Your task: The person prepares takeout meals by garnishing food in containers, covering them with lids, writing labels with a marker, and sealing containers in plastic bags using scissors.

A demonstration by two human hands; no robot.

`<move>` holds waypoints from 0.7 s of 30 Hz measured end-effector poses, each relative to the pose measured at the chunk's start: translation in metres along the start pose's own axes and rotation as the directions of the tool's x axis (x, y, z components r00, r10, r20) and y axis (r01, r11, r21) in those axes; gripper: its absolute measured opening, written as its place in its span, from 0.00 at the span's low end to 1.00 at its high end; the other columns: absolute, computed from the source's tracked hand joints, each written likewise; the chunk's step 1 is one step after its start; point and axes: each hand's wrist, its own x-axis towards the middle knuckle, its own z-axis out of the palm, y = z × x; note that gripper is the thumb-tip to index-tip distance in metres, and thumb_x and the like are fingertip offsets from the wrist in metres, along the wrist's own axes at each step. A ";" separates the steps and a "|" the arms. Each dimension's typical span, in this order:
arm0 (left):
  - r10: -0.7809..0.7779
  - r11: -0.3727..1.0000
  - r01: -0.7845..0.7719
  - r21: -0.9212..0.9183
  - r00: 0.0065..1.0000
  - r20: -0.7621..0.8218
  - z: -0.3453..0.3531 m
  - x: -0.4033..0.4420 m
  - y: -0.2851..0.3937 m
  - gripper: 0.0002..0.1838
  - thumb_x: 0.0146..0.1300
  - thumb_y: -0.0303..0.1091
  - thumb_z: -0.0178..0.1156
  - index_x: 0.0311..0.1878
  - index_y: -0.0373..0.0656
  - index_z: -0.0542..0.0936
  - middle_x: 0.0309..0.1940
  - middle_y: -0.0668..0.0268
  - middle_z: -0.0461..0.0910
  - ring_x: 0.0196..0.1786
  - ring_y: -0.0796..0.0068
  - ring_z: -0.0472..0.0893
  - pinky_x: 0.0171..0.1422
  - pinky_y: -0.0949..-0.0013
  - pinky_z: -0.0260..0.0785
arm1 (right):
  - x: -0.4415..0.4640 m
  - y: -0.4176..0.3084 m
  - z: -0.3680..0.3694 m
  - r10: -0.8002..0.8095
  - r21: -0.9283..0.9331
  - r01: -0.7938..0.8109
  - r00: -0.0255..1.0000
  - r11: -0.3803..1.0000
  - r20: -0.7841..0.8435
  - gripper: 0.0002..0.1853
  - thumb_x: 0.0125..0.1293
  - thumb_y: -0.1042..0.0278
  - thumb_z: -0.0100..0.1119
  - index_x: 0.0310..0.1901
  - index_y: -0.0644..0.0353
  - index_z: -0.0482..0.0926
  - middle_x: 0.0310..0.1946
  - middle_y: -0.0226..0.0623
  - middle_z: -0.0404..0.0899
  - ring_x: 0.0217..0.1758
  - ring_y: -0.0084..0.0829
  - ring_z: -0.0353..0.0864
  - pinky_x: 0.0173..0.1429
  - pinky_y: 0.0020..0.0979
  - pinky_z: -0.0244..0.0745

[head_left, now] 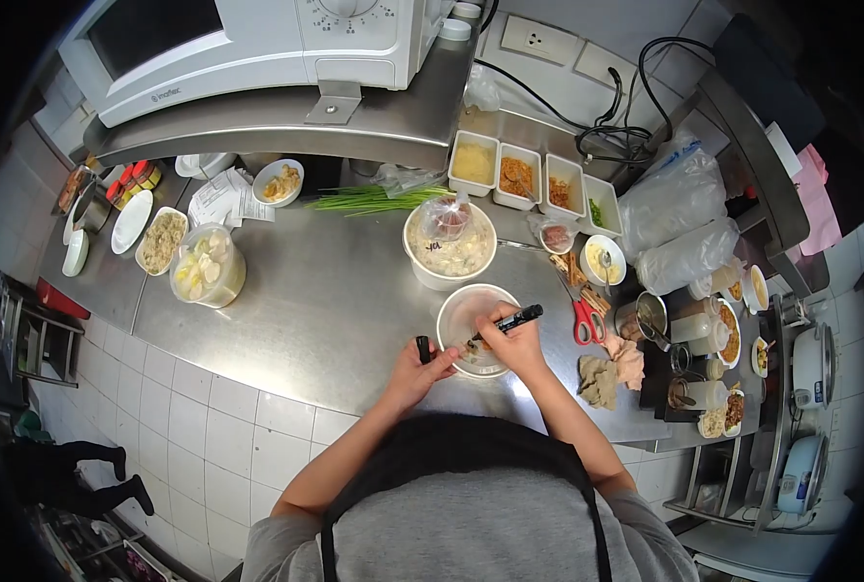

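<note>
My right hand (511, 339) grips a black marker (521, 316), its tip down over a round whitish tub (459, 312) at the counter's front edge. Whether the tip touches a lid or the tub itself, I cannot tell. In my left hand (416, 376) is a black marker cap (423, 349), held upright, while the fingers reach the tub's near left rim. Just behind stands a larger white tub (412, 260) of pale chunky food, with a clear plastic bag (446, 221) on top that bears black handwriting.
Red-handled scissors (584, 325), crumpled cloths (599, 380) and sauce jars crowd the right. Ingredient trays (517, 177) and green stalks (378, 200) lie behind. Leftward is a clear tub of eggs (207, 267). A microwave (247, 48) sits on the overhead shelf. Another person's legs (82, 475) show at lower left.
</note>
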 end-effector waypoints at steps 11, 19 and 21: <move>-0.022 1.000 0.022 0.020 1.000 -0.022 0.002 -0.004 0.005 0.18 0.58 0.39 0.64 0.33 0.44 0.63 0.32 0.69 0.73 0.36 0.81 0.76 0.41 0.75 0.75 | 0.011 -0.003 -0.014 -0.106 0.058 0.105 0.994 0.993 0.019 0.12 0.55 0.73 0.61 0.18 0.61 0.70 0.14 0.23 0.69 0.19 0.14 0.63 0.24 0.21 0.57; -0.028 0.998 0.029 0.048 0.999 -0.027 0.000 -0.002 0.002 0.20 0.57 0.40 0.64 0.34 0.42 0.62 0.33 0.66 0.72 0.35 0.79 0.77 0.40 0.75 0.76 | 0.006 -0.002 -0.012 -0.070 -0.059 0.072 0.996 0.996 0.047 0.11 0.55 0.73 0.61 0.18 0.61 0.71 0.14 0.23 0.69 0.19 0.13 0.64 0.24 0.21 0.58; -0.034 0.997 0.036 0.065 0.999 -0.037 0.000 -0.002 0.002 0.20 0.57 0.40 0.65 0.34 0.42 0.62 0.32 0.67 0.72 0.34 0.79 0.77 0.39 0.75 0.76 | 0.006 -0.003 -0.012 -0.076 -0.045 0.078 0.997 0.996 0.032 0.11 0.55 0.73 0.61 0.18 0.61 0.71 0.14 0.23 0.69 0.19 0.13 0.64 0.24 0.21 0.58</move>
